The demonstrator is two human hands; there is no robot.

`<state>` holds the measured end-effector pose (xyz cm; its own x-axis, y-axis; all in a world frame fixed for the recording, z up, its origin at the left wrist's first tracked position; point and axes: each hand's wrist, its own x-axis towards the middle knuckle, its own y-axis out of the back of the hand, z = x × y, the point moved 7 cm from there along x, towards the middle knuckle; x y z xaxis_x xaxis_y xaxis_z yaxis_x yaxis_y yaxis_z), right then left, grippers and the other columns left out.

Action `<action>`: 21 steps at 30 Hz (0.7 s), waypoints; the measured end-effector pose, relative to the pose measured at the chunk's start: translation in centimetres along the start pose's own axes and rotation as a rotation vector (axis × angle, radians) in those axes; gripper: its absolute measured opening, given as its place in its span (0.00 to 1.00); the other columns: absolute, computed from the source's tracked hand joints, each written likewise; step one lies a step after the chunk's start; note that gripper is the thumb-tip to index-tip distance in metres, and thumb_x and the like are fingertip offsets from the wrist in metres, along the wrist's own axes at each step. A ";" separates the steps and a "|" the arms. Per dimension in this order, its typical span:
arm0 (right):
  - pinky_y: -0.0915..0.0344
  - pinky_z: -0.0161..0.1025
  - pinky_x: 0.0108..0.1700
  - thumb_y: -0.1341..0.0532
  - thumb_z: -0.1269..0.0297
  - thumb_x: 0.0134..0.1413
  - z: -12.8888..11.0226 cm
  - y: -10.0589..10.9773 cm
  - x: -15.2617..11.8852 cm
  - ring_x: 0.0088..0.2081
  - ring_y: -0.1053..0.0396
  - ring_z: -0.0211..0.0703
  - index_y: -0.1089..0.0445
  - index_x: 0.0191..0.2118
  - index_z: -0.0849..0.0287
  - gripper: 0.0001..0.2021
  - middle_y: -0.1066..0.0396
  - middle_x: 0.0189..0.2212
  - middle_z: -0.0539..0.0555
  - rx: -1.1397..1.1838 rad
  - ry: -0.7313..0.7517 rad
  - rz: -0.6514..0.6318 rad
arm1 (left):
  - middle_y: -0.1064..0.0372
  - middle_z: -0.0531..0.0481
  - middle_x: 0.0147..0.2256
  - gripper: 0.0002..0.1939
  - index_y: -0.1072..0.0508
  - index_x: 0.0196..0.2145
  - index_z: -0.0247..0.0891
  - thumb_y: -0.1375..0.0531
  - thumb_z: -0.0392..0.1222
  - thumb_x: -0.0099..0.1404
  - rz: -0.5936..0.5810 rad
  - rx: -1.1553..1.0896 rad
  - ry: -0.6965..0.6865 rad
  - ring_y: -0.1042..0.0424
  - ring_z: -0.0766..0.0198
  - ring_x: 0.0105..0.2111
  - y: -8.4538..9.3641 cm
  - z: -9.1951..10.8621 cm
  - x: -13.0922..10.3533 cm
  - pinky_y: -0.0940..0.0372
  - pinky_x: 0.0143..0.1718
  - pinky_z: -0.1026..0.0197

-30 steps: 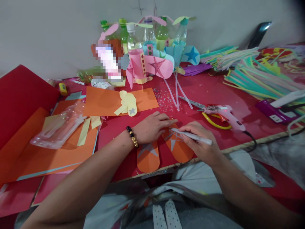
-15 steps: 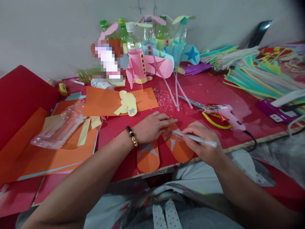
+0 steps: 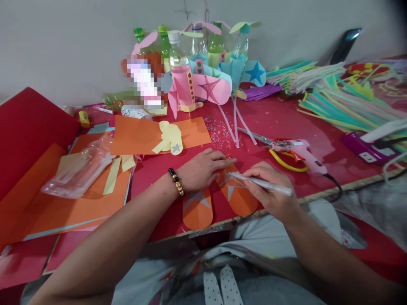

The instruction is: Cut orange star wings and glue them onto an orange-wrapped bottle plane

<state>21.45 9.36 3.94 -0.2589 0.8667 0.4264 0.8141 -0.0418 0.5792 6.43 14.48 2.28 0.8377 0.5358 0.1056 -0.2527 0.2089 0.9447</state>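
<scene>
My right hand (image 3: 270, 186) grips a white pen (image 3: 270, 185), its tip on an orange paper piece with a rounded end (image 3: 243, 201). That piece bears a star outline, partly filled in silver-grey. My left hand (image 3: 206, 169) lies flat with fingers stretched out, across the upper edge of the same piece. Beneath its wrist is a second orange rounded piece (image 3: 197, 214) with a grey star, its upper part hidden by the hand. Beyond the left hand, small pale yellow cutouts (image 3: 170, 137) rest on an orange paper strip (image 3: 133, 135).
A pink glue gun (image 3: 307, 154) and yellow-handled scissors (image 3: 276, 156) lie to the right. Decorated bottles (image 3: 184, 84) stand at the back. Pipe cleaners (image 3: 346, 106) and a purple power strip (image 3: 365, 148) sit far right. A clear plastic bottle (image 3: 79, 169) lies on papers at left.
The pen and my right hand have shifted slightly, with the pen tip now further left and up on the star outline. My left hand stays in place.
</scene>
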 end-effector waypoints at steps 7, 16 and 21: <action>0.35 0.39 0.38 0.40 0.67 0.58 0.3 -0.8 0.5 0.34 0.32 0.42 0.30 0.38 0.57 0.03 0.31 0.32 0.53 -0.021 0.002 0.009 | 0.36 0.44 0.53 0.27 0.42 0.63 0.42 0.48 0.32 0.67 0.007 -0.010 0.004 0.37 0.60 0.52 -0.1 -0.1 0.0 0.46 0.58 0.52; 0.34 0.40 0.38 0.40 0.67 0.58 0.4 -0.9 0.5 0.35 0.32 0.42 0.30 0.38 0.56 0.03 0.31 0.32 0.53 -0.032 -0.015 -0.009 | 0.35 0.44 0.53 0.25 0.41 0.62 0.41 0.49 0.33 0.68 0.008 -0.017 0.008 0.37 0.60 0.52 -0.1 0.0 0.0 0.45 0.58 0.52; 0.35 0.39 0.37 0.40 0.68 0.58 0.2 -0.9 0.5 0.34 0.32 0.41 0.30 0.37 0.57 0.02 0.31 0.31 0.53 -0.013 0.002 -0.015 | 0.35 0.44 0.53 0.25 0.41 0.62 0.40 0.49 0.33 0.69 -0.002 -0.022 0.016 0.37 0.60 0.52 -0.1 -0.1 0.0 0.45 0.58 0.52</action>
<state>20.71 9.95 3.50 -0.2721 0.8661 0.4193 0.8035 -0.0354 0.5943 6.40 14.47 2.15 0.8305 0.5483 0.0985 -0.2615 0.2276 0.9380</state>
